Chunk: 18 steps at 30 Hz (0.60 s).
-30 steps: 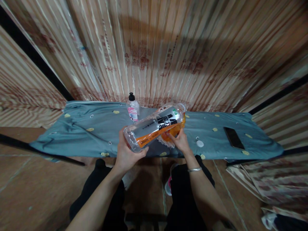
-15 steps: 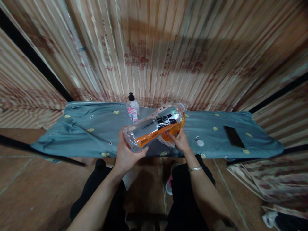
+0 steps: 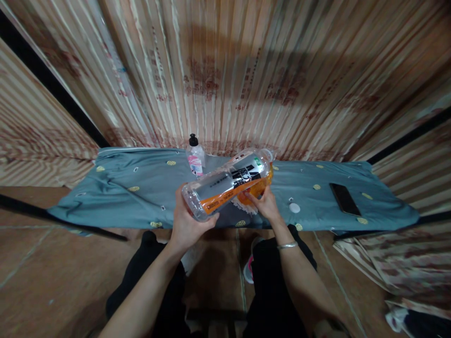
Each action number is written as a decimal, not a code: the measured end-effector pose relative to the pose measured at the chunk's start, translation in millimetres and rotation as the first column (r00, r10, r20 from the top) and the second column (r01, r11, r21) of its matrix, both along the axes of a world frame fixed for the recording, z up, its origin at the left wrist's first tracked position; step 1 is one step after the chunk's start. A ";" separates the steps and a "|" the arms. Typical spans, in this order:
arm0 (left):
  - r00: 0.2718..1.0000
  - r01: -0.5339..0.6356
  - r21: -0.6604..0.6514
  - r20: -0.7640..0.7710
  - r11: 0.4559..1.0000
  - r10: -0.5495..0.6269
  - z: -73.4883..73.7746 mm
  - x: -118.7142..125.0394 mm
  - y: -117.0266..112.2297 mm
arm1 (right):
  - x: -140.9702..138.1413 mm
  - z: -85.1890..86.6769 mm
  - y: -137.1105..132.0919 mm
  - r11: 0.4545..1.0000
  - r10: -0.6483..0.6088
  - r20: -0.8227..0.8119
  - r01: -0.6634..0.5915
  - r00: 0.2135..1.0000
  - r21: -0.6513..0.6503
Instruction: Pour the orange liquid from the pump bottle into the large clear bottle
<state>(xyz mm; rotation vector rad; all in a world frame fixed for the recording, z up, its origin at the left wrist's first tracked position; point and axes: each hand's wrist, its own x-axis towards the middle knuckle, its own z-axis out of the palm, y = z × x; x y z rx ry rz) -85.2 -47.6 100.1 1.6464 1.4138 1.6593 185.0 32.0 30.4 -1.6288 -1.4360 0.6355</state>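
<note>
My left hand (image 3: 190, 220) is wrapped around the base of a large clear plastic bottle (image 3: 225, 185) with a silver, black and orange label. The bottle is tilted, its neck up and to the right. My right hand (image 3: 267, 204) grips an orange see-through object (image 3: 257, 188) under the neck end; the bottle partly hides it, so its kind is unclear. Below it shows a bit of white fringed material (image 3: 245, 206). A small clear bottle with a black cap and pink label (image 3: 195, 159) stands upright behind the large bottle's base.
A grey-blue patterned cloth (image 3: 116, 199) covers the narrow table. On its right side lie a white round cap (image 3: 294, 208) and a dark phone (image 3: 344, 199). Pleated curtains (image 3: 225, 80) hang behind, and black poles (image 3: 52, 80) run along the sides.
The whole view has shifted very slightly. Both hands keep their holds, and the large bottle stays tilted much as before.
</note>
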 end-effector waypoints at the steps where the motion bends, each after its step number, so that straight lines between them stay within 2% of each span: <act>1: 1.000 0.002 0.006 0.000 1.000 -0.002 0.1 -0.1 0.0 | 0.1 0.2 0.0 1.000 -0.001 0.001 0.001 1.000 -0.005; 18: 0.999 -0.023 0.022 -0.028 0.999 0.024 -2.4 -0.6 -0.5 | 1.4 -3.2 1.1 1.000 0.004 0.003 -0.004 1.000 0.017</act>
